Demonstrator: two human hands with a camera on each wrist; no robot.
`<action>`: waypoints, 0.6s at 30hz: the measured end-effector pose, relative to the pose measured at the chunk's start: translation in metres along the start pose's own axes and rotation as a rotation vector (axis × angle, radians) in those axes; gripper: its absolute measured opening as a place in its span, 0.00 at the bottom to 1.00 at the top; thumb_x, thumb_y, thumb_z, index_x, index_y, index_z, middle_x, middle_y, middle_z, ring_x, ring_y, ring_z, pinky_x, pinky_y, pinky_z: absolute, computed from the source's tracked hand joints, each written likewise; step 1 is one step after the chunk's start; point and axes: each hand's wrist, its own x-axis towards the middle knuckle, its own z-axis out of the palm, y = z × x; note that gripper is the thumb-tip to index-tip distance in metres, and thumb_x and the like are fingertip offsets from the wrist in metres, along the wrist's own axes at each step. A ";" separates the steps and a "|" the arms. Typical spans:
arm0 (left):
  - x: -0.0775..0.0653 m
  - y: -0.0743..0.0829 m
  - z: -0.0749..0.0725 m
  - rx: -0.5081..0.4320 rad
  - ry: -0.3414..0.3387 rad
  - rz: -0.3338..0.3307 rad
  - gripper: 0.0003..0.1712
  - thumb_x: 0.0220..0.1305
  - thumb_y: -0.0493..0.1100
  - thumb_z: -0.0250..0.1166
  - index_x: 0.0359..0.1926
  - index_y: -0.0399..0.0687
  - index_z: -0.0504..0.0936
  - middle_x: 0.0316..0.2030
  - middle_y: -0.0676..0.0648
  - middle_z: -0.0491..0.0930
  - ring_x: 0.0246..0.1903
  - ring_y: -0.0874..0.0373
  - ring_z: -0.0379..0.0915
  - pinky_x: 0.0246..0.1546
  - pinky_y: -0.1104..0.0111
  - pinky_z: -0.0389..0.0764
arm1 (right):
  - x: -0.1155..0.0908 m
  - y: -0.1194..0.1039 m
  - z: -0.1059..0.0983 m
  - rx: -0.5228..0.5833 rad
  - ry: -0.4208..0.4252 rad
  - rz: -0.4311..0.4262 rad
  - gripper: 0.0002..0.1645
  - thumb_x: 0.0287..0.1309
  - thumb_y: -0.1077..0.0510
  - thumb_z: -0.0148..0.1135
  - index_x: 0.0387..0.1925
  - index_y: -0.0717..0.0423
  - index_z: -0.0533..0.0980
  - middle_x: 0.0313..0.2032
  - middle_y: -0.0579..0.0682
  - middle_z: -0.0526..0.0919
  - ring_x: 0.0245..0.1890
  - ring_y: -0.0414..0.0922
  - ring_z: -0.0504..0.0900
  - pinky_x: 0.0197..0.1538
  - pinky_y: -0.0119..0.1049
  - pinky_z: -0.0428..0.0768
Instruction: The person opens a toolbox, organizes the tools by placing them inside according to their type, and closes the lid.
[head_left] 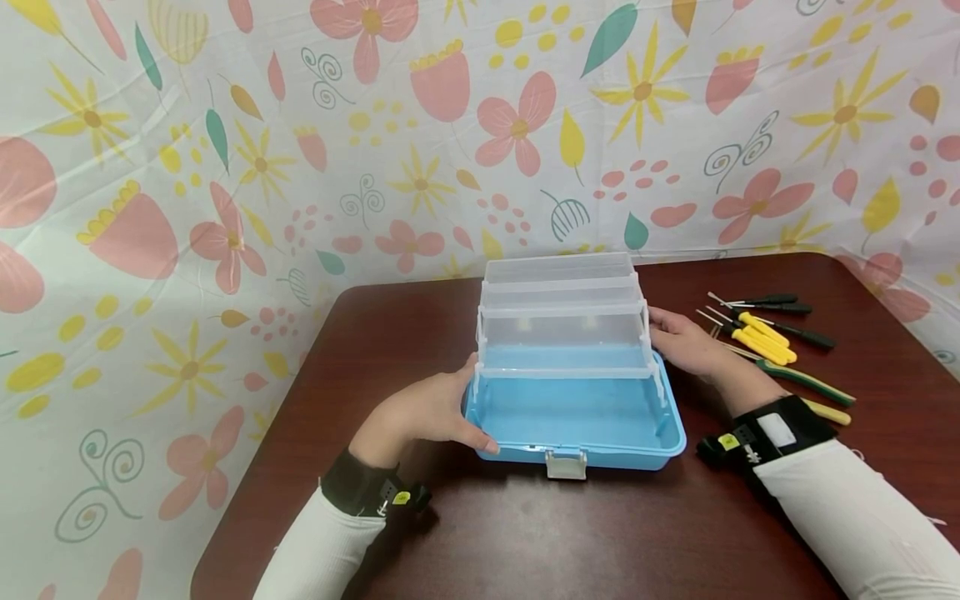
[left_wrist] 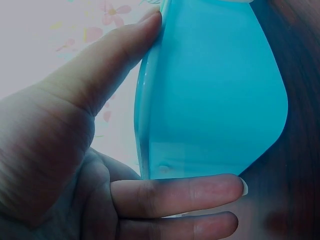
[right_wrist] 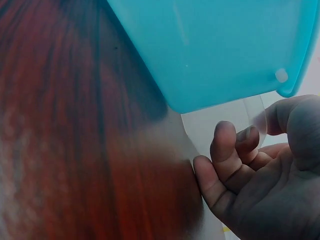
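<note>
A blue plastic toolbox [head_left: 570, 460] stands on the table with its top raised and the inside of its base in sight. Clear tiered trays [head_left: 562, 325] stand fanned up at the back, joined by side arms. My left hand [head_left: 423, 412] holds the left side, its thumb over the front corner of the rim; in the left wrist view two fingers lie straight past the side wall. At the back right corner is my right hand [head_left: 686, 342]. Its curled fingers and thumb pinch the clear lid [right_wrist: 217, 116] behind the base, seen in the right wrist view.
Right of the toolbox lie screwdrivers with yellow handles [head_left: 763, 337] and black handles [head_left: 798, 333]. Green-handled pliers [head_left: 806, 379] lie nearer, beside the right forearm. The dark wooden table [head_left: 555, 533] meets a flowered cloth [head_left: 450, 150] at the back and left.
</note>
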 end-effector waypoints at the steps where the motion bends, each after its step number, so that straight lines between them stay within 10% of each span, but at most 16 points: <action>1: 0.000 0.000 0.000 0.006 0.001 0.000 0.85 0.37 0.76 0.79 0.84 0.51 0.38 0.62 0.49 0.78 0.54 0.56 0.74 0.55 0.58 0.81 | 0.000 0.000 0.000 0.001 -0.002 0.000 0.41 0.81 0.41 0.42 0.82 0.58 0.49 0.77 0.67 0.59 0.74 0.67 0.63 0.69 0.70 0.67; 18: 0.000 0.000 -0.001 0.008 -0.006 -0.014 0.85 0.37 0.75 0.80 0.84 0.51 0.38 0.66 0.47 0.76 0.55 0.56 0.74 0.55 0.58 0.80 | 0.001 -0.001 -0.001 0.023 -0.038 -0.003 0.40 0.81 0.43 0.42 0.82 0.57 0.46 0.79 0.66 0.53 0.77 0.68 0.57 0.70 0.70 0.64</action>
